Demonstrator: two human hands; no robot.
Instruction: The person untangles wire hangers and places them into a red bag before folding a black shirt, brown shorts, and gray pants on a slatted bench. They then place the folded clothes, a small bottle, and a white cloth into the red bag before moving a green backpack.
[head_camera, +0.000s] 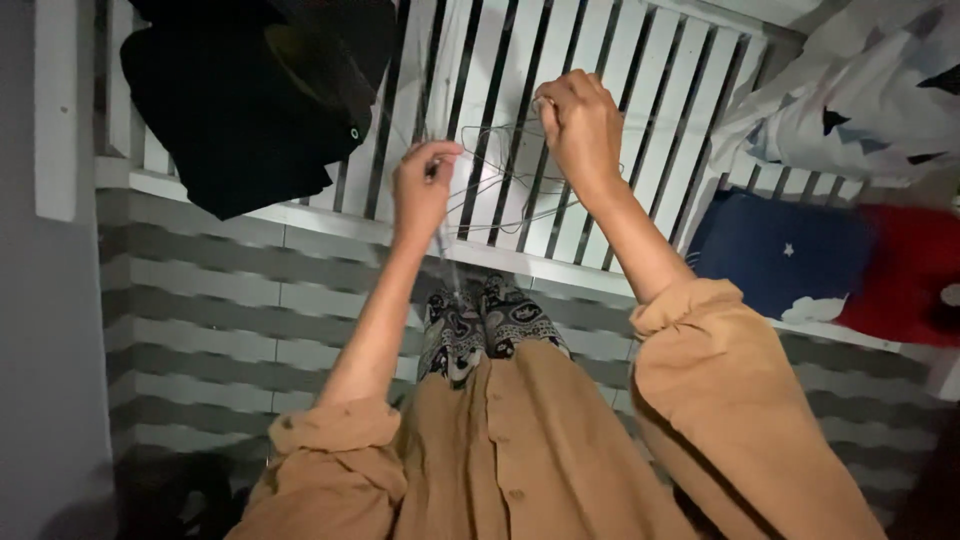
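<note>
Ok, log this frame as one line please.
left hand: pinching wire hangers | right hand: gripping hanger tops | backdrop: white slatted railing | nearby: black garment draped on railing

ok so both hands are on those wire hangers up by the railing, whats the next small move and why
Probably ease the hands apart to work one hanger free. The left hand pinches a thin wire part while the right hand grips the top of the wire hangers, which overlap in a tangle in front of the white railing. Exactly how the wires cross is too dim to tell.
</note>
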